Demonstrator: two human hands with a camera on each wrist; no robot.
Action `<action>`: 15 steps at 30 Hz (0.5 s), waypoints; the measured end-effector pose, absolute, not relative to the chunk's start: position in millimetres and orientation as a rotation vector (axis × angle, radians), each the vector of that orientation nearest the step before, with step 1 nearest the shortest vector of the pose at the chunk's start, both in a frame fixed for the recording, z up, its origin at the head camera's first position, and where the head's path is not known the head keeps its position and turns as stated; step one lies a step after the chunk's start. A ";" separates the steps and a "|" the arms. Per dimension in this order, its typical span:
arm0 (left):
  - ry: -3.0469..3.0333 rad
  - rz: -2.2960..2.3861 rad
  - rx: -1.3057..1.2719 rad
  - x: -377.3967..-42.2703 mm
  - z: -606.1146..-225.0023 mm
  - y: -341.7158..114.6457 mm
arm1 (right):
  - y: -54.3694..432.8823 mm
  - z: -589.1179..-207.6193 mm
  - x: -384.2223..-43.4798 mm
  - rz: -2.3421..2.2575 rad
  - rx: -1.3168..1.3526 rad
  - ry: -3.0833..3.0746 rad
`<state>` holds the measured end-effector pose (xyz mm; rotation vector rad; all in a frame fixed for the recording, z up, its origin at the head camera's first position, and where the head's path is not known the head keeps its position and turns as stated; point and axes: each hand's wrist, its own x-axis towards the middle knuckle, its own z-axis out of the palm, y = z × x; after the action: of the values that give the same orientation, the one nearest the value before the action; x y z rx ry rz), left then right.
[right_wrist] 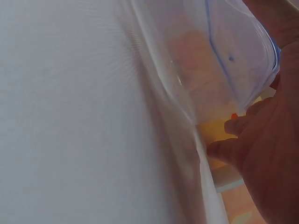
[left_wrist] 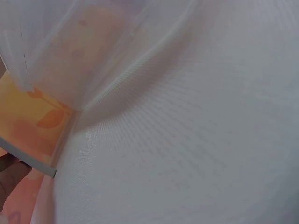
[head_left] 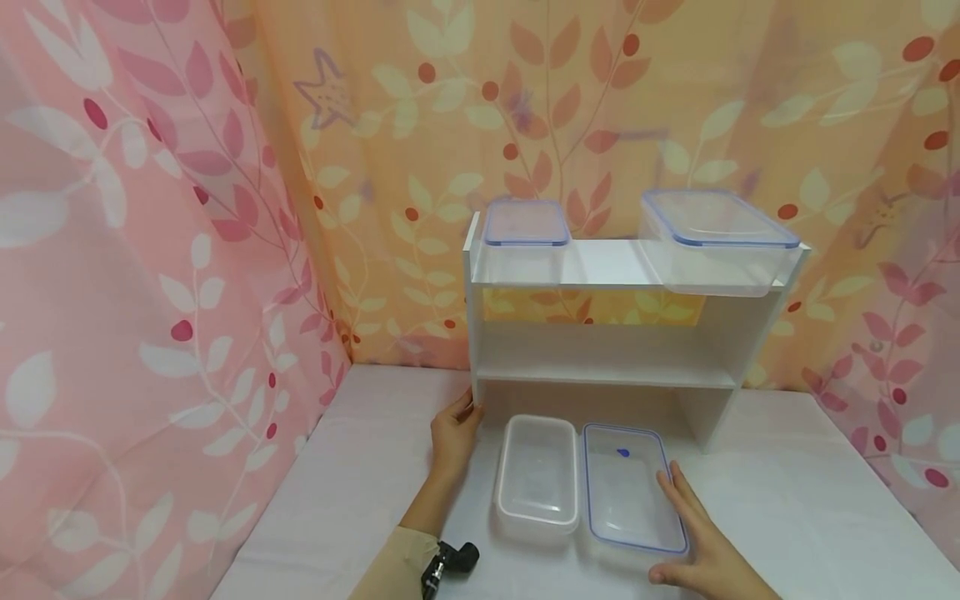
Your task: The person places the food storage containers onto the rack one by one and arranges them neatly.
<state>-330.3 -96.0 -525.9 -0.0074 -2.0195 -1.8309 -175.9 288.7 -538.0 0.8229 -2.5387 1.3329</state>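
Note:
A small white two-tier shelf [head_left: 600, 367] stands on the table. My left hand [head_left: 453, 437] pinches the lower front edge of its left side panel; the left wrist view shows fingertips [left_wrist: 11, 175] at that panel. In front of the shelf sit two clear plastic containers side by side. The left container [head_left: 537, 475] has a whitish rim, and the right container [head_left: 633, 492] has a blue-edged top with a small blue mark. My right hand [head_left: 708, 533] is at this container's right side, fingers extended along its rim and thumb spread near its front corner.
On the shelf's top board stand a smaller blue-lidded container [head_left: 525, 242] at left and a larger blue-lidded container [head_left: 720, 242] at right, jutting over the front edge. White cloth covers the table [head_left: 337, 500]. Patterned curtains [head_left: 405, 167] hang behind and at both sides.

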 end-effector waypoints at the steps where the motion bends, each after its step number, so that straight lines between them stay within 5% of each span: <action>1: -2.019 -1.833 -0.008 -330.3 -525.9 -95.7 | 288.5 -538.9 -176.0 1.327 0.831 -2.536; 15: -2.021 -1.832 0.005 -329.0 -523.5 -97.0 | 282.8 -546.7 -177.9 1.299 0.820 -2.529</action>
<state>-329.0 -97.0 -523.5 0.0049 -2.0206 -1.8317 -177.9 282.8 -546.7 0.8200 -2.5291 1.2986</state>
